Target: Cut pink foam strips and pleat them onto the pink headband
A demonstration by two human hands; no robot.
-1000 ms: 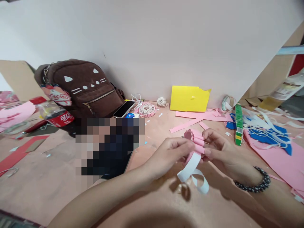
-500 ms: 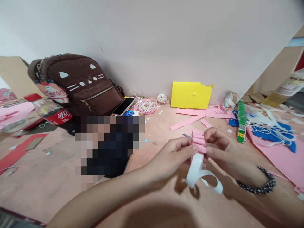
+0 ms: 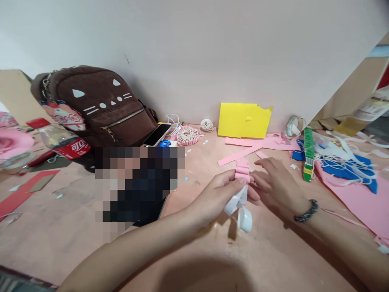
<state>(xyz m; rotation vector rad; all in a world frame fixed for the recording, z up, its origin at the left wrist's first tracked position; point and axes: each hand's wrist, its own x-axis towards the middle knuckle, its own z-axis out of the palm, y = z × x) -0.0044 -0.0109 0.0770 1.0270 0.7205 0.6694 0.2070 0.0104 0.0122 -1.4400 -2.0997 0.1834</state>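
Note:
My left hand point(image 3: 220, 190) pinches a folded pink paper strip point(image 3: 242, 170), its thumb on top. From beneath it hangs a curled white strip point(image 3: 244, 220), whose lower loop is near the table. Just right of the pink piece, my right hand point(image 3: 275, 182) has its fingers spread, the lower ones close to the folds; whether they touch the paper is unclear. A dark beaded band circles my right wrist. Behind the hands lie flat pink strips point(image 3: 240, 154) and an upright yellow sheet point(image 3: 245, 120).
A brown backpack point(image 3: 100, 105), a cola bottle point(image 3: 65, 142) and a phone point(image 3: 157, 135) are at the left. White string point(image 3: 207, 125) and a tape roll point(image 3: 293, 125) lie by the wall. At right are a green packet point(image 3: 308, 154) and blue pieces point(image 3: 340, 168).
The pink piece and my left hand have moved slightly left. My right hand has opened from its pinch and turned palm down. The white strip has swung into a tighter curl.

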